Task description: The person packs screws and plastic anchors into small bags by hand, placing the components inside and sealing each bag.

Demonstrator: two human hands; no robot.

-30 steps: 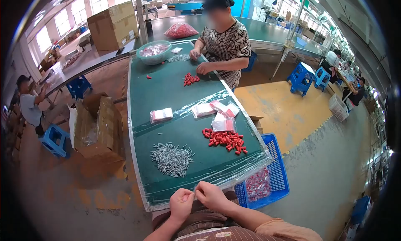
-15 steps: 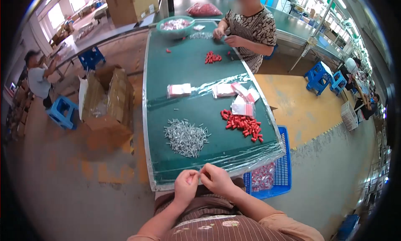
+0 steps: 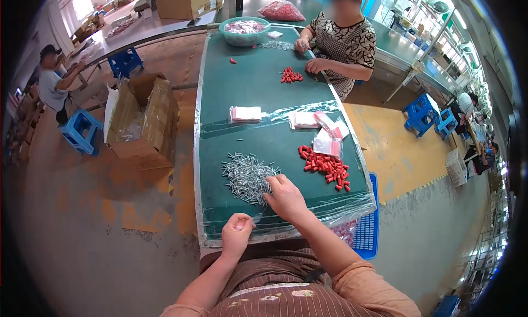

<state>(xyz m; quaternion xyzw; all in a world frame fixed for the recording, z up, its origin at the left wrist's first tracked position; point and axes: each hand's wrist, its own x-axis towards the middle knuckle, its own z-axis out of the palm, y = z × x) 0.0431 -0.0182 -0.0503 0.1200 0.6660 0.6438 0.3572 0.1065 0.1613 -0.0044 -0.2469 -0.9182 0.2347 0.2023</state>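
My left hand is closed at the table's near edge, pinching a small clear plastic bag between thumb and fingers. Reaching over the green table, my right hand touches the right side of a pile of small grey metal pins; its fingers are bent, and whether they grip a pin is hidden. Right of the pile lie many red caps. Behind them are stacks of clear bags with red strips, and another bag stack sits further left.
Across the table a person handles small parts near red pieces and a green bowl. A blue basket is below the right edge. An open carton stands on the left floor.
My hands have come apart. The right one has moved forward to the pin pile, while the left remains near the table edge with the small bag. The camera view has shifted.
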